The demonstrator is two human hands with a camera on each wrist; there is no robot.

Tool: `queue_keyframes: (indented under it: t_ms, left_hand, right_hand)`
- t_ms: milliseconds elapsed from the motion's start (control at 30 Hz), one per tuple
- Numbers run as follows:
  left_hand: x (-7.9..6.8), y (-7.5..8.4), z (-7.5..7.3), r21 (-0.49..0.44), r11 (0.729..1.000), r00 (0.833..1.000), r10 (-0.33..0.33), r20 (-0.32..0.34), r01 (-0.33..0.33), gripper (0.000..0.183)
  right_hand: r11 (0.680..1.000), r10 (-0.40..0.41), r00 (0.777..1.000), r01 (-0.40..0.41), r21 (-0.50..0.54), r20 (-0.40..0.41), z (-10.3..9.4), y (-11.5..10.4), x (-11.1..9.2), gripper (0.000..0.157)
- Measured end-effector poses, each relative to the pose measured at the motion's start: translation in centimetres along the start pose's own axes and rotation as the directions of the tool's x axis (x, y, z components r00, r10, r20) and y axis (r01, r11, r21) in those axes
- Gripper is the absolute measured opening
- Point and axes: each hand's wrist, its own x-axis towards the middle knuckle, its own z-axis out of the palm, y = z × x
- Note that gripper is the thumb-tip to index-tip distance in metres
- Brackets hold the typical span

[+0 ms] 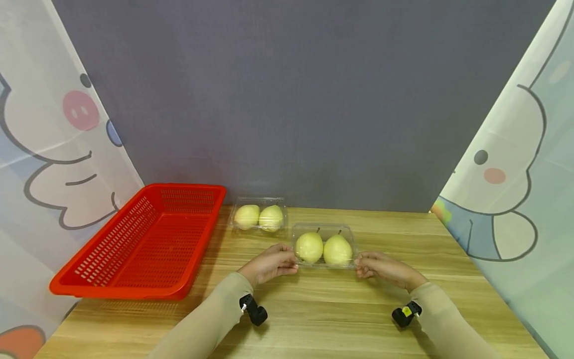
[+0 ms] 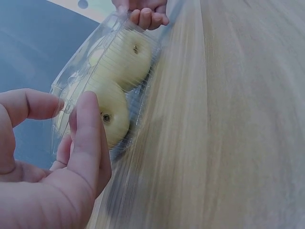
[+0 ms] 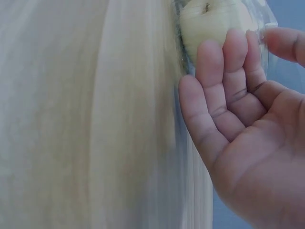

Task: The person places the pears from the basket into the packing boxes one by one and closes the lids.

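Note:
A clear plastic box [image 1: 324,227] holds two yellow-green pears [image 1: 309,248] side by side, their stems at the far end. My left hand [image 1: 273,264] pinches the left end of this box near its front corner, thumb and forefinger at the plastic edge. At the opposite end, my right hand [image 1: 383,269] pinches the right front corner. The left wrist view shows the plastic [image 2: 107,40] stretching over both pears, between the two hands. In the right wrist view, one pear [image 3: 212,24] shows behind the fingers [image 3: 209,62].
A second clear box [image 1: 259,200] with two pears [image 1: 271,218] stands behind and to the left, near the grey back wall [image 1: 287,99]. To the left is a red perforated plastic basket [image 1: 179,291]. Cartoon-printed cloths hang on both sides of the wooden table [image 1: 323,319].

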Motion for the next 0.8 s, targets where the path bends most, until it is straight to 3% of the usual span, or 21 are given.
queue_keyframes:
  t_ms: [800]
  left_hand:
    - [-0.16, 0.18, -0.08, 0.029, 1.0, 1.0, -0.001, 0.014, 0.001, 0.029]
  right_hand:
    - [0.999, 0.04, 0.999, -0.04, 0.024, 0.003, 0.08, -0.23, -0.15, 0.025]
